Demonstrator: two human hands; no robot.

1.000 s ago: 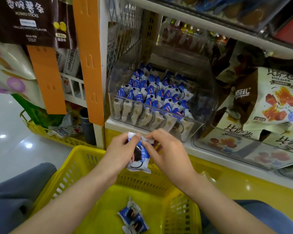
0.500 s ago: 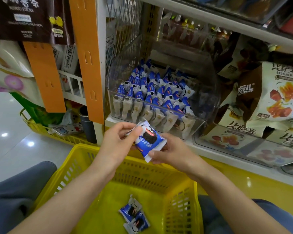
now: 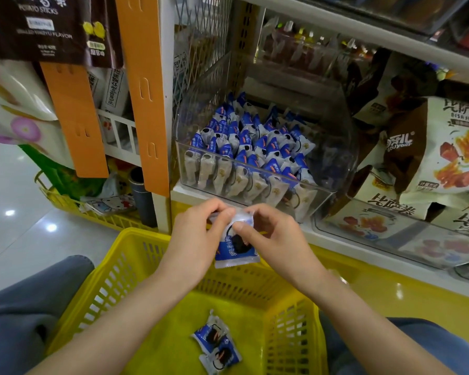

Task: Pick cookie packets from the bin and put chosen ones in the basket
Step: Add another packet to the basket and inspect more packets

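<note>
Cookie packet [image 3: 236, 250], blue and white with a dark round cookie printed on its face. It hangs upright between the left grip [image 3: 198, 239] and the right grip [image 3: 276, 236], above the far rim of the yellow basket [image 3: 136, 253] and just in front of the shelf edge.

Half a second earlier the packet lay tilted, printed face up, with the right grip under its lower end. It has since swung back to vertical, and both grips now meet at its top seam. The left grip pinches the upper left corner between thumb and forefinger. The right grip pinches the top edge beside it, thumb on the printed face.

The turning reads as an inspection of the wrapper, so the choice appears not yet made, and the packet is not yet released. Two like packets [image 3: 217, 345] already lie touching on the basket floor. The clear bin [image 3: 333, 163] on the shelf behind holds many more, standing in rows.

Wrapper: thin glossy film, crimped flat at both ends, bulging slightly over the cookie. It is probably light and slippery.
</note>
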